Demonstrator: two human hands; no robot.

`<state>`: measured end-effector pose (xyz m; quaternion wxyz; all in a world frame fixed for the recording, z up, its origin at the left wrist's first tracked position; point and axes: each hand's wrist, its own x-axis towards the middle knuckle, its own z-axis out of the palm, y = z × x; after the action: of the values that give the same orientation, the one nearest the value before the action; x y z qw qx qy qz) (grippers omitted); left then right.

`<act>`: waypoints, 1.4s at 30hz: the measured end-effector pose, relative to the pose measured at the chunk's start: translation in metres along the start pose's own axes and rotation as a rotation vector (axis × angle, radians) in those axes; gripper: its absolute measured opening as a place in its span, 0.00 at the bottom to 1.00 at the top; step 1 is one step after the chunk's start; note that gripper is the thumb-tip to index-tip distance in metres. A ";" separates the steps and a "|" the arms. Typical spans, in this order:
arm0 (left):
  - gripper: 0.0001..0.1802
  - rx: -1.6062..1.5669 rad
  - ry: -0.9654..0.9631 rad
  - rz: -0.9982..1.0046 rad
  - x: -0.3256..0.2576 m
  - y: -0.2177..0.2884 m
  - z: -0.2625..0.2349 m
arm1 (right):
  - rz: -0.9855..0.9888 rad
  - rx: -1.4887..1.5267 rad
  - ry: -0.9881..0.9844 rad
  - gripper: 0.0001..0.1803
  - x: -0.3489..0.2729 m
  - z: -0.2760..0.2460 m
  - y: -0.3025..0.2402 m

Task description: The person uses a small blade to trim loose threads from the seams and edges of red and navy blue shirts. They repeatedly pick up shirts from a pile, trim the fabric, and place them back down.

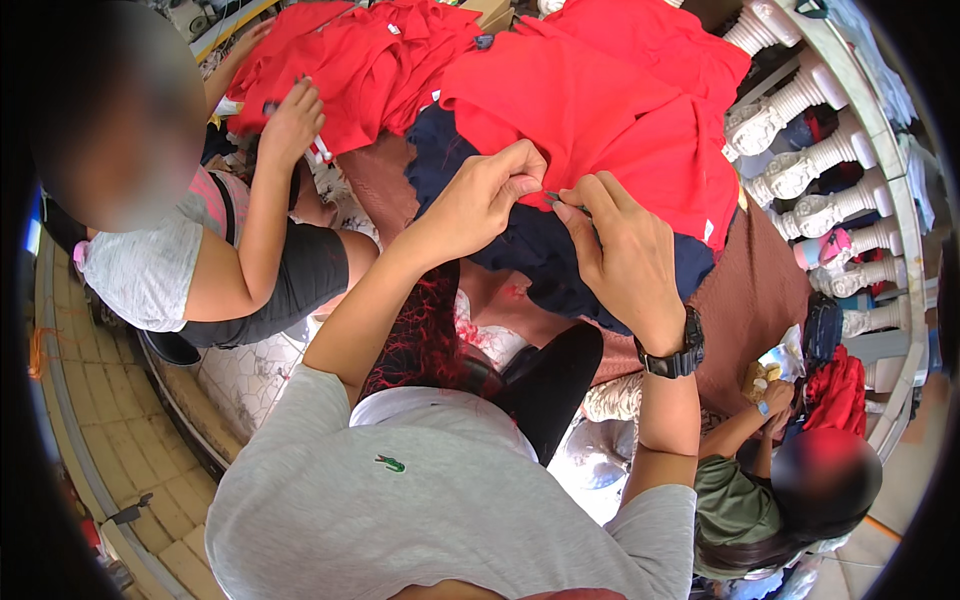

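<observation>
My left hand is closed in a pinch on the edge of a red garment, holding it up over the pile. In my right hand is a pair of small dark thread snips, mostly covered by my fingers. Their tip points at the pinched red edge, close to my left fingertips. Under the red cloth lies a navy garment, hanging over the near side of the work surface. Small white tags show on the red cloth.
A brown cloth covers the table. At left a person works over another red garment pile; at lower right another sits holding a food packet. White balusters line the right side. Threads cover my lap.
</observation>
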<state>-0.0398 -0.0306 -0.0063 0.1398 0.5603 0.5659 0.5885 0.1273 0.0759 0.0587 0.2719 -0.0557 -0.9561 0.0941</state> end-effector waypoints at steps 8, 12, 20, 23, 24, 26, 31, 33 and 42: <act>0.03 -0.143 0.031 -0.060 -0.003 0.002 -0.001 | -0.044 -0.086 0.084 0.05 0.002 0.009 -0.001; 0.06 -0.142 0.036 -0.079 -0.005 0.007 -0.001 | -0.067 -0.105 0.078 0.05 0.001 0.009 -0.002; 0.10 -0.159 0.055 -0.099 -0.004 0.014 0.001 | -0.106 -0.260 0.083 0.05 0.002 0.011 -0.006; 0.10 -0.158 0.023 -0.134 -0.005 0.014 -0.002 | -0.111 -0.216 0.132 0.05 0.001 0.012 -0.004; 0.10 -0.200 0.029 -0.116 -0.005 0.012 -0.002 | -0.111 -0.144 0.185 0.05 0.001 0.013 -0.001; 0.10 -0.280 0.042 -0.079 -0.005 0.006 -0.005 | 0.018 0.093 0.306 0.05 0.000 0.011 0.003; 0.14 -0.445 0.040 -0.108 -0.008 0.011 -0.006 | 0.104 0.496 0.398 0.07 -0.004 0.013 0.025; 0.16 -0.469 0.045 -0.107 -0.007 0.012 -0.004 | 0.122 0.345 0.244 0.08 -0.008 0.005 0.014; 0.21 -0.467 0.053 -0.112 -0.003 0.014 -0.002 | -0.108 -0.071 0.321 0.06 0.000 0.021 0.010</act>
<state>-0.0337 -0.0387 0.0039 0.2829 0.4649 0.4483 0.7092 0.1165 0.0830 0.0395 0.4239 -0.0281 -0.9046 0.0356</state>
